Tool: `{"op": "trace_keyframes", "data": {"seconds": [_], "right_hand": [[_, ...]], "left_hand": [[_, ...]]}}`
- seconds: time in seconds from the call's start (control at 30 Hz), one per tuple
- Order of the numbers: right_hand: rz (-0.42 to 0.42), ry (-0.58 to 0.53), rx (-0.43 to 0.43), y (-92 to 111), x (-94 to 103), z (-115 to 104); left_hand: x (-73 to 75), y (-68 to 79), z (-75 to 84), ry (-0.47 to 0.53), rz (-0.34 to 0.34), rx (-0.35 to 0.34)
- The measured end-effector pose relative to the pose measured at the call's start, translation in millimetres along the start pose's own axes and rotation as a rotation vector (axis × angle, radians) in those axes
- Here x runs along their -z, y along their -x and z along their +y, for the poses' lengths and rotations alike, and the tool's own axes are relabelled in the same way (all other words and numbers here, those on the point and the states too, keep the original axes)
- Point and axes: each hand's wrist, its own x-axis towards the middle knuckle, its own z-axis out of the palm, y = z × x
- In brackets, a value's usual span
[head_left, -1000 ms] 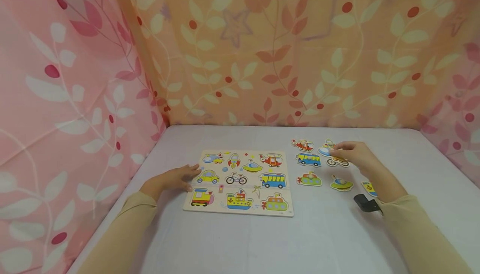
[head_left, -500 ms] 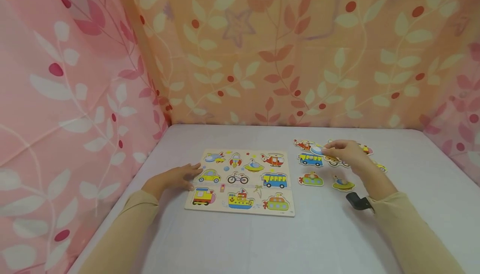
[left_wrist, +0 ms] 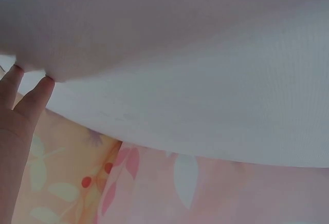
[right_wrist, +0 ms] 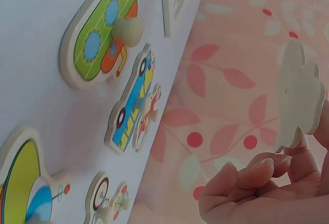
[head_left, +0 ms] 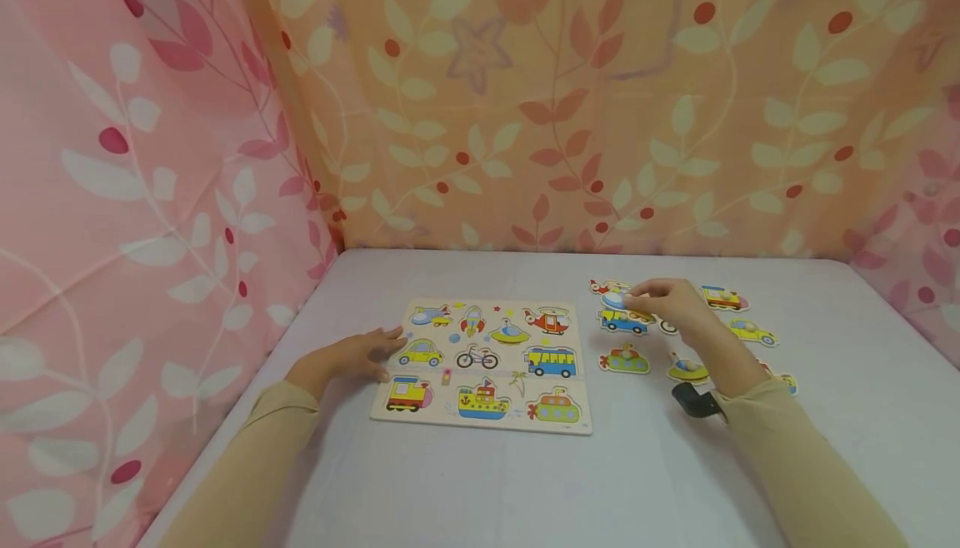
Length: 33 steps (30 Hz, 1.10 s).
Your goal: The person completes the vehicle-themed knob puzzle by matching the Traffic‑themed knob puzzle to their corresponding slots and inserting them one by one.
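Plane point(head_left: 612, 301), pinched in the right hand point(head_left: 671, 304), has moved nearer the board point(head_left: 512, 354), I see; left hand point(head_left: 356, 358) rests relaxed at its edge.

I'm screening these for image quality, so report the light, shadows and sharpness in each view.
Head: soft, even light on the puzzle board, no strong glare; left wrist: a soft-edged shadow greys part of the white tabletop, whose edge bows, perhaps lens distortion; right wrist: the submarine piece looks fairly crisp, the patterned cloth softer.

A blue and yellow plane piece point(head_left: 617, 302) is held aloft right of the flat puzzle board point(head_left: 501, 371).
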Motion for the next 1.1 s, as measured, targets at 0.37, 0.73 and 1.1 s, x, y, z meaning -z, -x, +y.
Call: {"op": "trace_keyframes", "data": {"seconds": [0.37,0.73,1.1], "right_hand": [[0.007,-0.027,0.031,-4.2,-18.1,-9.6],[0.023,-0.051,0.06,-13.1,-37.6,-18.0],[0.007,-0.122,0.071,-20.3,-57.0,-28.2]], "left_hand": [[-1.2,-1.5,-2.7,-0.014,0.002,-0.007],[-1.1,0.5,-3.7,0.018,0.01,-0.018],[-2.1,2.6,-1.4,0.052,0.012,-0.012]]}}
